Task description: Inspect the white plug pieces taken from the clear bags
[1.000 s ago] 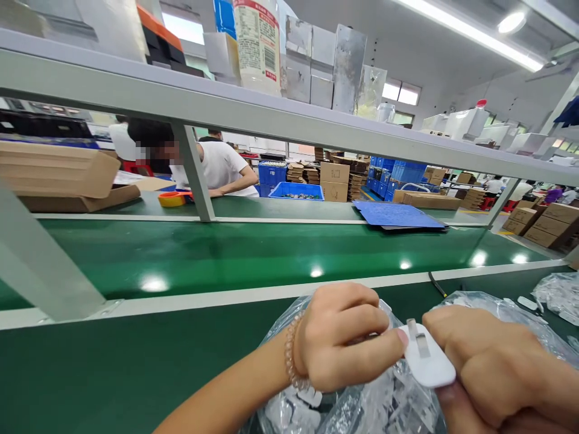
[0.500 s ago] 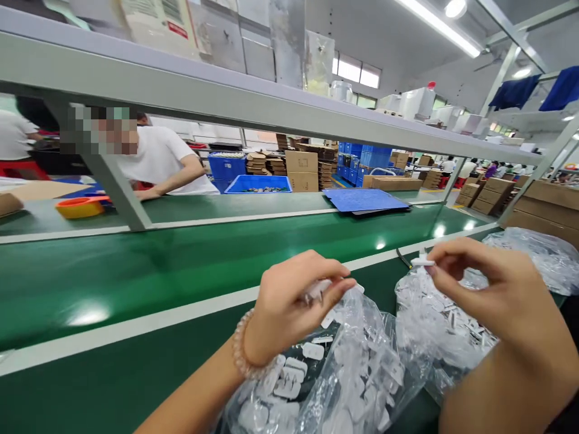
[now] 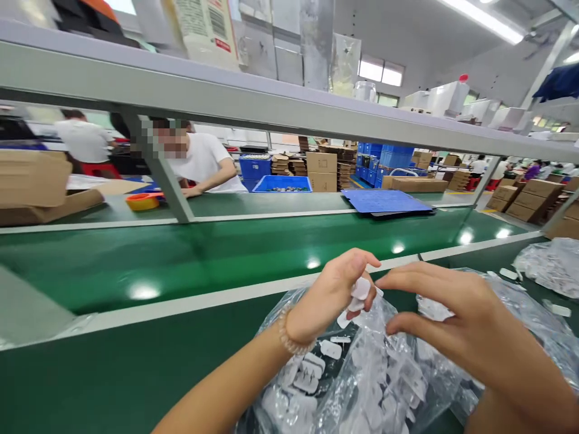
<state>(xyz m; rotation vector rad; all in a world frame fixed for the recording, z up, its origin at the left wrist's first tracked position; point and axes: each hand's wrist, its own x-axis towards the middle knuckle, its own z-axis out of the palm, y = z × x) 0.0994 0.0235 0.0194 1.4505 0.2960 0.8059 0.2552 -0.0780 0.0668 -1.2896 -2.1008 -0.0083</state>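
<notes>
My left hand is curled around small white plug parts, held just above a clear plastic bag full of several white plug pieces. My right hand hovers close beside it, fingers stretched toward the left hand's fingertips, with nothing visible in them. A bead bracelet circles my left wrist. Both hands are over the near green bench.
A green conveyor belt runs across behind the hands, under a grey shelf rail. A second plastic bag lies at the right. A blue pad, cardboard boxes and a seated person in white are beyond the belt.
My right hand has let go of the white piece it pinched and moved left, close to my left hand. The left hand has risen slightly, still gripping white parts.
</notes>
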